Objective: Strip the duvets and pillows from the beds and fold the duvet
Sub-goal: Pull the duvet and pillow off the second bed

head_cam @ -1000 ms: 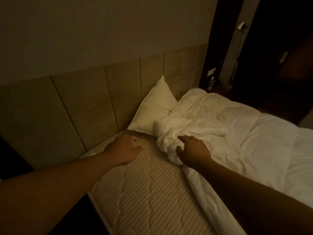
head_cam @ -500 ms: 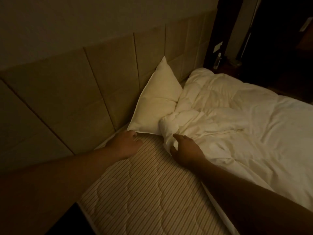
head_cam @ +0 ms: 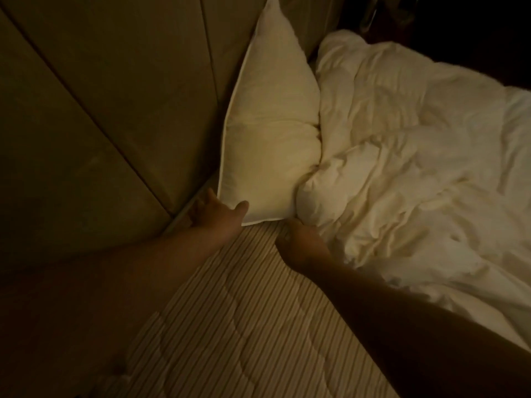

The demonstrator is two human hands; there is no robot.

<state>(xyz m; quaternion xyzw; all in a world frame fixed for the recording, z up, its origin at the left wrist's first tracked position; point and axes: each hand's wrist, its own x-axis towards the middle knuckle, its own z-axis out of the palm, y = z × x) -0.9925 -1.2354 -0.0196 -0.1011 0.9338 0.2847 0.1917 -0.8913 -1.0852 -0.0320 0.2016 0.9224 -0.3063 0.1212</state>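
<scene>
Item 1. Padded beige headboard of large upholstered panels [head_cam: 115,116]: set along the left of the view, behind the bed.

Item 2. Left hand [head_cam: 214,212]: placed at the lower left corner of the pillow, thumb laid on the pillow's face, fingers reaching behind the corner. The corner appears to be pinched, though the fingers behind it are hidden.

Item 3. Cream rectangular pillow with piped edge [head_cam: 270,133]: propped upright against the headboard, its lower edge on the mattress, its right side pressed into the duvet.

Item 4. Striped, quilted beige mattress [head_cam: 230,311]: exposed in the foreground, beneath both forearms.

Item 5. Right hand [head_cam: 301,239]: located at the pillow's lower right corner, where the duvet bunches. Fingers are curled, but whether pillow, duvet or nothing is held cannot be told.

Item 6. Rumpled white duvet [head_cam: 416,168]: heaped over the right of the bed, touching the pillow.

Risk noted: if duvet cloth is gathered with the pillow's corner, the duvet may be dragged along when the pillow is lifted. A one-corner hold may also slip, the filling being soft.
</scene>
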